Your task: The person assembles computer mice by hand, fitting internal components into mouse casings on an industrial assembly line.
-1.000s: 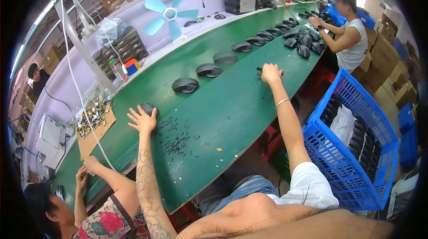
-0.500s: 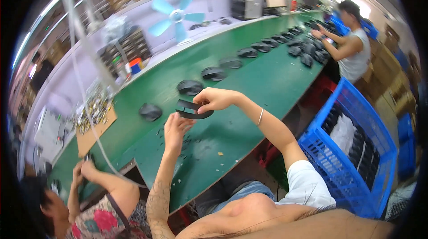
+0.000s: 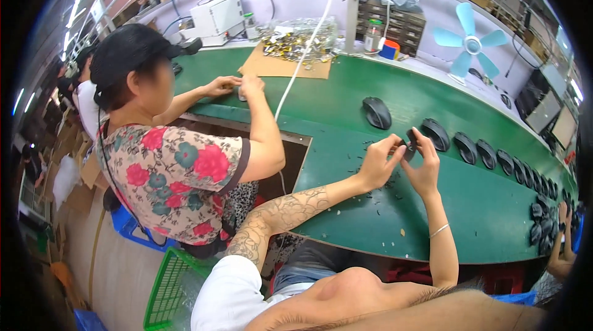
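Note:
Above the green worktable (image 3: 352, 220) I hold a small black curved plastic piece (image 3: 409, 147), seen nearly edge-on between my hands. My left hand (image 3: 378, 163) pinches its near side with thumb and forefinger. The fingers of my right hand (image 3: 424, 164) close on its other side. Just beyond my right hand a black computer mouse (image 3: 435, 135) rests on the table. Another black mouse (image 3: 377, 113) lies farther back, to the left of it. Dark plastic scraps are scattered under and around my hands.
More black mice (image 3: 487, 153) run in a row to the right, ending near another person's arm (image 3: 559, 238). A co-worker in a flowered shirt (image 3: 185, 173) handles a small thing at left. Small metallic parts (image 3: 296, 43) lie on cardboard (image 3: 256, 64). A white cable (image 3: 309, 43) hangs in front.
The view has swung left, bringing the seated co-worker fully in. My left fingers, earlier at the lower end of the black piece, now pinch it, and my hands are closer together.

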`<control>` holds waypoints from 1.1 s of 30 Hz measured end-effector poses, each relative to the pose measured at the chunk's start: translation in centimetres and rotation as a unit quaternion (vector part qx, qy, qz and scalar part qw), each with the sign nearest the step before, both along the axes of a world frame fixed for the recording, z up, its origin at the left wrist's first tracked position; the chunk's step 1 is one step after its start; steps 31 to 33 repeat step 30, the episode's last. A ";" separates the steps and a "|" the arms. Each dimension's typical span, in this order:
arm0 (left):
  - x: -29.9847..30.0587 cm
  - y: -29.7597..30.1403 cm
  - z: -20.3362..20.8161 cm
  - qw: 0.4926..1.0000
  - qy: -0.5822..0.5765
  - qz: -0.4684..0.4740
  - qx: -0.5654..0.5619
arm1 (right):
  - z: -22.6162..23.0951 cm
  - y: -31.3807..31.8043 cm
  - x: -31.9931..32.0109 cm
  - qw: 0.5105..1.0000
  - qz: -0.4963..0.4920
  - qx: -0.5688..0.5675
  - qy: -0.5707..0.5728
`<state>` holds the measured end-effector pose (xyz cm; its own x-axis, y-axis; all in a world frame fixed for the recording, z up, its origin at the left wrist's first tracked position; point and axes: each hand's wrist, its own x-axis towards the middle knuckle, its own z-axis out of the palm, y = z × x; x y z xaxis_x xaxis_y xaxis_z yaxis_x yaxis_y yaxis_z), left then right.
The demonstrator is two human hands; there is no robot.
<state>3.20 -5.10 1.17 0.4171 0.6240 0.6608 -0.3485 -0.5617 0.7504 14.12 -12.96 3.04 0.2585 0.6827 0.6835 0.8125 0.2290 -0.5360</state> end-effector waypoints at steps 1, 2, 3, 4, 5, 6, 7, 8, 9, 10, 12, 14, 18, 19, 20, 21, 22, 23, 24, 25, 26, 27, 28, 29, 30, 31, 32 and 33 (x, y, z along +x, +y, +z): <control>-0.2 0.1 0.0 1.000 0.005 0.011 0.000 | 0.0 0.0 -0.3 1.000 -0.002 0.003 -0.011; -0.3 0.2 0.0 1.000 0.025 -0.001 -0.008 | 0.1 0.2 -0.7 1.000 -0.006 0.007 -0.021; -0.2 0.3 0.0 0.999 0.042 -0.017 -0.016 | -0.2 0.2 -0.6 1.000 -0.001 0.008 -0.018; 0.0 0.3 -0.2 0.999 0.045 -0.013 -0.015 | -0.5 0.2 -0.4 0.999 0.015 0.004 0.037; 0.2 0.4 -0.3 0.999 0.044 -0.026 -0.015 | -0.8 0.2 -0.2 0.995 0.030 0.000 0.092; 0.5 0.5 -0.4 0.998 0.042 -0.040 -0.015 | -0.9 0.3 -0.1 0.995 0.033 0.000 0.094; 0.7 0.6 -0.6 0.998 0.044 -0.037 -0.014 | -1.0 0.4 -0.1 0.993 0.037 0.025 0.112; 0.8 0.7 -0.7 0.997 0.040 -0.049 -0.052 | -1.1 0.4 -0.1 0.989 0.040 0.050 0.131; 0.9 0.7 -1.0 0.993 0.037 -0.059 -0.090 | -1.1 0.5 0.0 0.990 0.046 0.047 0.121; 1.0 0.7 -1.1 0.989 0.034 -0.069 -0.128 | -1.2 0.5 -0.1 0.990 0.052 0.048 0.124; 0.9 0.7 -1.3 0.983 0.013 -0.094 -0.154 | -1.3 0.5 -0.4 0.998 0.022 0.034 0.057; 0.6 0.9 -1.2 0.986 0.063 -0.090 -0.129 | -1.1 0.1 -0.7 0.996 0.006 0.027 0.087; 0.6 1.0 -2.0 0.962 -0.010 -0.153 -0.227 | -2.4 -0.5 -0.2 0.998 -0.029 0.023 -0.044; 0.5 1.3 -2.3 0.970 0.015 -0.132 -0.205 | -2.3 -0.5 -0.3 0.999 -0.028 0.023 -0.040; 0.7 1.4 -2.5 0.969 0.017 -0.130 -0.208 | -2.2 -0.3 -0.3 0.999 -0.027 0.022 -0.035; 0.8 1.6 -2.4 0.967 -0.003 -0.143 -0.210 | -1.9 -0.2 -0.4 0.999 -0.029 0.026 -0.034; 0.9 1.6 -2.4 0.965 -0.021 -0.155 -0.211 | -1.7 -0.2 -0.4 0.999 -0.030 0.030 -0.034; 0.9 1.5 -2.5 0.963 -0.017 -0.158 -0.217 | -1.7 -0.4 -0.5 0.999 -0.027 0.028 -0.026; 1.0 1.5 -2.5 0.963 -0.014 -0.159 -0.217 | -1.7 -0.4 -0.4 0.999 -0.028 0.029 -0.024; 1.1 1.5 -2.5 0.955 -0.018 -0.169 -0.244 | -1.9 -0.3 -0.2 0.999 -0.026 0.035 -0.027; 1.2 1.6 -2.4 0.946 -0.023 -0.180 -0.270 | -2.0 -0.2 -0.1 0.998 -0.025 0.041 -0.031; 1.2 1.7 -2.5 0.937 -0.020 -0.187 -0.293 | -2.3 -0.2 0.2 0.999 -0.016 0.038 -0.028; 1.3 1.8 -2.7 0.937 -0.020 -0.187 -0.293 | -2.5 -0.2 0.3 0.999 -0.017 0.038 -0.028; 1.3 1.8 -2.8 0.926 -0.017 -0.199 -0.321 | -2.5 -0.4 0.4 0.999 -0.010 0.023 -0.027; 1.2 2.0 -2.9 0.914 -0.013 -0.209 -0.347 | -2.6 -0.3 0.4 1.000 -0.002 0.008 -0.026; 1.2 2.0 -2.9 0.914 -0.013 -0.209 -0.347 | -2.6 -0.3 0.4 1.000 -0.002 0.008 -0.026; 1.2 2.0 -2.9 0.914 -0.013 -0.209 -0.347 | -2.6 -0.3 0.4 1.000 -0.002 0.008 -0.026; 1.2 2.0 -2.9 0.914 -0.013 -0.209 -0.347 | -2.6 -0.3 0.4 1.000 -0.002 0.008 -0.026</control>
